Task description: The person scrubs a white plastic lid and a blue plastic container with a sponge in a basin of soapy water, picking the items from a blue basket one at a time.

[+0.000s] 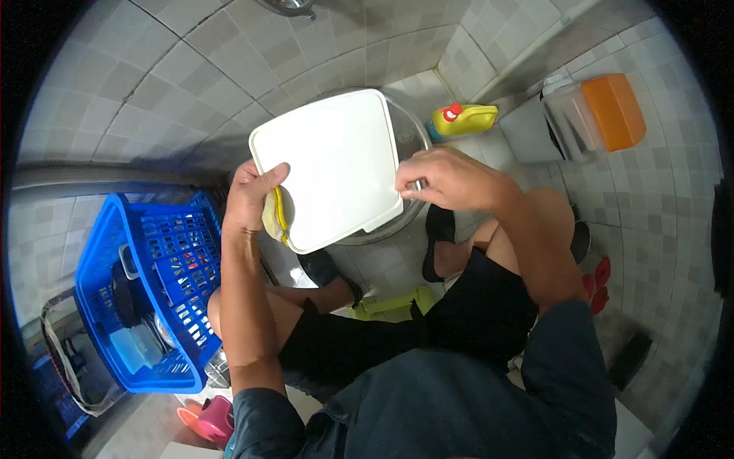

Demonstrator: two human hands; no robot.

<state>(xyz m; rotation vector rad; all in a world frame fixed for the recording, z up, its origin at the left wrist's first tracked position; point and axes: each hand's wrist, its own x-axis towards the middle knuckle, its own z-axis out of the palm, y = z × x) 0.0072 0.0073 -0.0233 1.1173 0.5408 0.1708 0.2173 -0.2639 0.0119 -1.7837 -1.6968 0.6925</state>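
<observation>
A white plastic lid or board [338, 166] with rounded corners is held tilted in front of me. My left hand [252, 192] grips its left edge, thumb on the upper face. A yellow-edged scrubbing sponge or pad [276, 215] is at that edge, just below the thumb. At the right edge my right hand [444, 179] has its fingers curled around a small shiny metal piece [418, 185], mostly hidden by the fingers. Below the white piece stands a large round metal basin [413, 126]; its contents are largely covered.
A blue plastic basket [172, 241] with containers stands at left. Behind the basin are a yellow bottle with a red cap [467, 119] and, farther right, an orange-ended clear container [613, 112]. A green low stool [395, 304] is under me. Red slippers [599, 287] lie at right.
</observation>
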